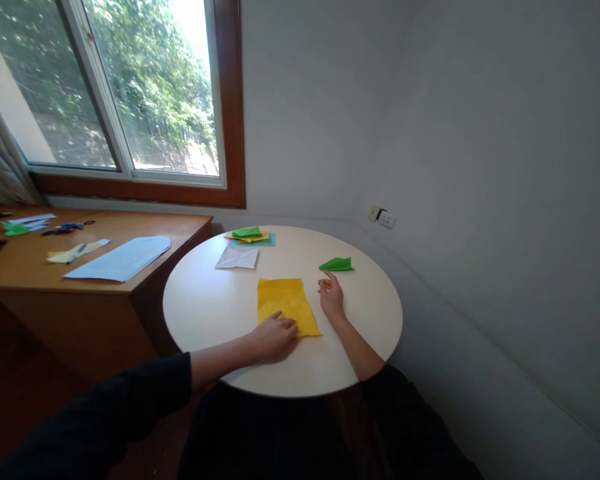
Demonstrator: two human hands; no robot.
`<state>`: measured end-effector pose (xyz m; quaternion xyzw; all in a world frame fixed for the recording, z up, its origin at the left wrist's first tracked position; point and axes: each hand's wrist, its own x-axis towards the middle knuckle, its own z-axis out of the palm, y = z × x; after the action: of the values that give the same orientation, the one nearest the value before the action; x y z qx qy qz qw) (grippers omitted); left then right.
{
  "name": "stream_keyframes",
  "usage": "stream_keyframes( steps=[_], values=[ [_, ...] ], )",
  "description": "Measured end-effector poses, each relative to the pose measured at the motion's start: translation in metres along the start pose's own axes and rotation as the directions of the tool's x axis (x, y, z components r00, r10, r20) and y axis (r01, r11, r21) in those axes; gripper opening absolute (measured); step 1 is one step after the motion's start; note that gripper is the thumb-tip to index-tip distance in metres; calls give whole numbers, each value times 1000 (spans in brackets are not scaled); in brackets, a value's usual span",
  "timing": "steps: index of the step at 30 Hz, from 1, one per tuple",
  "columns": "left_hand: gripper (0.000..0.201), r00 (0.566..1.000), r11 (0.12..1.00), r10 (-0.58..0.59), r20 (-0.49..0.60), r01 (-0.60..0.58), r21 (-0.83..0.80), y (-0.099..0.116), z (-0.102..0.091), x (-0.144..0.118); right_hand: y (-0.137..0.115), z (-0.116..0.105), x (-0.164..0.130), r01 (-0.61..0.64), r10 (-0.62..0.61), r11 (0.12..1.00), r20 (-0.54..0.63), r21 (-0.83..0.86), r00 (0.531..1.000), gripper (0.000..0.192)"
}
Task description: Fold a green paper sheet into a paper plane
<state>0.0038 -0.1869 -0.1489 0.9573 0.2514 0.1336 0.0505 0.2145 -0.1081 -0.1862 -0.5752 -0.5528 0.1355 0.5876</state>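
Note:
A sheet of yellow paper [283, 295] lies on the round white table [200, 313] in front of me. My left hand [275, 337] rests on its near edge, palm down, the fingers lying over the paper. To the right of the sheet, my right hand [331, 297] is raised a little with fingers loosely bent and apart, holding nothing visible. Just beyond its fingertips sits a green folded paper piece [337, 264] with a pointed left end; the hand's index finger comes close to it, and I cannot tell whether they touch.
At the table's far left lie a white folded paper [237, 258] and a small stack of green and yellow paper [247, 233] over a blue sheet [267, 240]. A wooden desk [35, 277] on the left holds white sheets [123, 259] and scissors [65, 229]. Walls stand behind and right.

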Motion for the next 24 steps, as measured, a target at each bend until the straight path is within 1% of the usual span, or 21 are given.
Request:
stream_keyframes(
  steps=[1, 2, 3, 4, 6, 7, 8, 10, 12, 13, 15, 17, 19, 21, 24],
  values=[
    [27, 1000, 998, -4, 6, 4, -59, 3, -5, 0, -2, -2, 0, -4, 4, 1000, -52, 4, 999, 42],
    [29, 1000, 992, -25, 15, 26, -121, 5, -11, 1, -4, -3, -1, 2, -1, 1000, -79, 10, 997, 37],
    [30, 998, 982, -53, 23, 56, -180, 6, -16, 3, -8, -4, -2, 13, -12, 1000, -89, 15, 996, 33],
    [31, 996, 969, -92, 17, 94, -229, 6, -21, 5, -12, -5, -5, 47, -47, 999, -61, 8, 997, 29],
    [33, 985, 944, -169, -22, 155, -292, 3, -26, 12, -21, -5, -11, 148, -147, 988, 36, -31, 988, 24],
    [34, 976, 932, -214, -48, 189, -308, 0, -26, 15, -25, -4, -14, 205, -198, 977, 101, -57, 975, 24],
    [32, 963, 922, -260, -75, 225, -314, -4, -24, 19, -29, -4, -17, 252, -234, 963, 179, -90, 956, 23],
    [24, 921, 896, -366, -132, 311, -316, -11, -16, 24, -34, -2, -22, 318, -255, 936, 332, -152, 908, 24],
    [20, 895, 885, -414, -164, 354, -303, -18, -5, 27, -37, -1, -25, 357, -233, 913, 465, -197, 854, 26],
    [22, 891, 887, -422, -170, 366, -283, -20, 0, 28, -37, 0, -25, 370, -217, 904, 514, -216, 830, 27],
    [33, 899, 902, -412, -149, 378, -210, -24, 9, 27, -38, 1, -25, 393, -182, 882, 583, -259, 792, 27],
    [41, 908, 912, -406, -100, 396, -107, -26, 15, 25, -39, 2, -23, 419, -139, 850, 632, -319, 763, 31],
    [48, 905, 907, -421, -61, 420, -23, -26, 18, 24, -41, 3, -22, 443, -85, 811, 674, -381, 734, 40],
    [56, 895, 895, -445, -36, 446, 18, -26, 18, 23, -43, 4, -21, 457, -32, 778, 699, -431, 715, 47],
    [66, 875, 874, -485, 1, 484, 30, -26, 17, 22, -44, 6, -20, 441, 52, 749, 708, -494, 705, 53]
  ],
)
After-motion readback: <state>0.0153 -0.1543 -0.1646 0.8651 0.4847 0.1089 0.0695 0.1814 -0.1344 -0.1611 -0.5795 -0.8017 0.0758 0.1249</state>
